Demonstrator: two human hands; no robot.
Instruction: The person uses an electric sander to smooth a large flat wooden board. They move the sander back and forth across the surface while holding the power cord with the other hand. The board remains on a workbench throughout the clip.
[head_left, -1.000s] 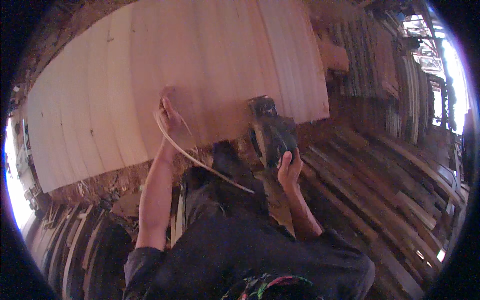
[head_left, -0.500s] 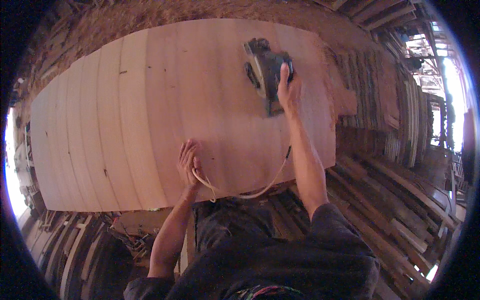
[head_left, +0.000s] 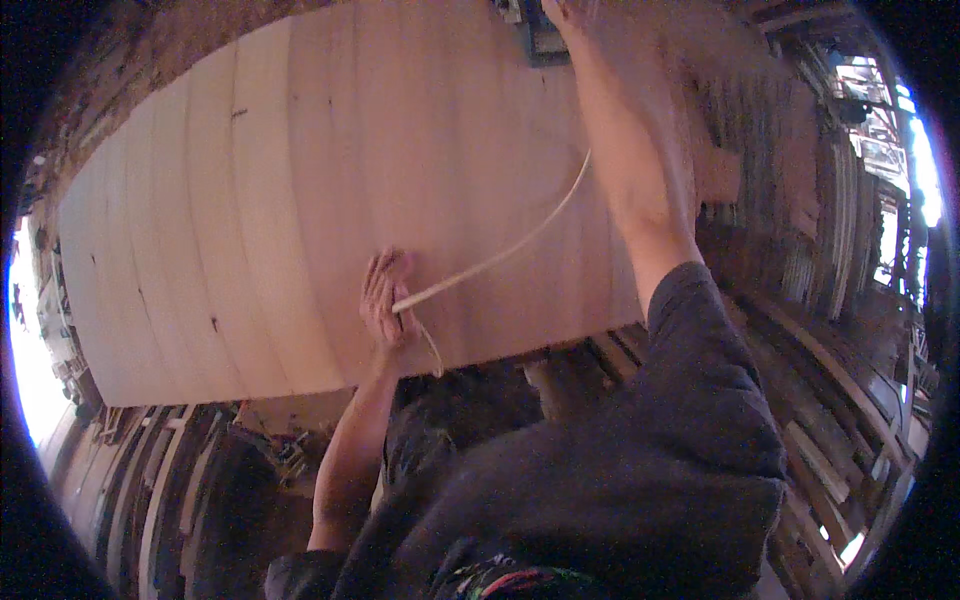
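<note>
A wide pale wooden panel (head_left: 340,200), made of boards joined edge to edge, lies before me. My right hand (head_left: 566,12) reaches to its far side, mostly cut off by the top of the view, at the dark hand-held power tool, which looks like a belt sander (head_left: 548,48). Only the near end of the sander shows, resting on the panel. A cream power cord (head_left: 500,255) runs from beside my right forearm to my left hand (head_left: 385,295). That hand, low over the panel's near part, has the cord pinched by the thumb; a loop hangs below it.
Stacked boards (head_left: 800,240) stand to the right, and more long planks (head_left: 800,400) lie at lower right. Timber strips (head_left: 150,490) fill the lower left. Brown shavings or dust (head_left: 150,70) cover the ground beyond the panel.
My right arm has stretched away from me, taking the sander toward the panel's far edge. The cord, slack and sagging before, is now drawn nearly taut. My left hand keeps its hold.
</note>
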